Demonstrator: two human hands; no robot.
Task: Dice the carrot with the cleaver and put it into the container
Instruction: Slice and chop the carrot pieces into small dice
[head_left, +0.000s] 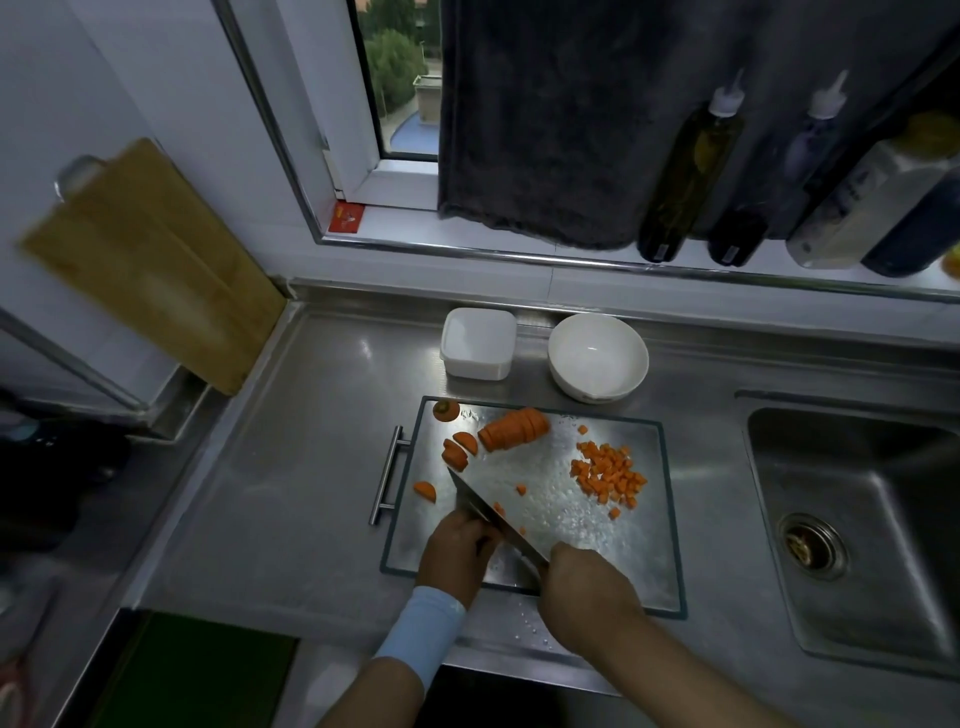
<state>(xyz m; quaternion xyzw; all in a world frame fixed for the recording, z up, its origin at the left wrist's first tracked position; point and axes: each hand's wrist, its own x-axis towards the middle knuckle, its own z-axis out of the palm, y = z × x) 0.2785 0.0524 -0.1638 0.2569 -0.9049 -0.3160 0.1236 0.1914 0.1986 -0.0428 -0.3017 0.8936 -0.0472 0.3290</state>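
Note:
A steel cutting board (597, 561) lies on the counter. On its far left sits a sliced half carrot (513, 429), with loose half-round slices (459, 449) beside it and the carrot's top end (446, 410) in the corner. A pile of diced carrot (609, 474) lies at the board's right. My right hand (587, 587) grips the cleaver (493, 512), blade slanting toward the far left. My left hand (453, 551) presses down next to the blade with curled fingers; what is under it is hidden. A white square container (478, 343) stands behind the board.
A white bowl (597, 356) stands right of the container. A sink (857, 525) lies at the right. A wooden board (150, 265) leans on the left wall. Bottles (691, 176) line the window sill. One slice (425, 490) lies off the board on the counter.

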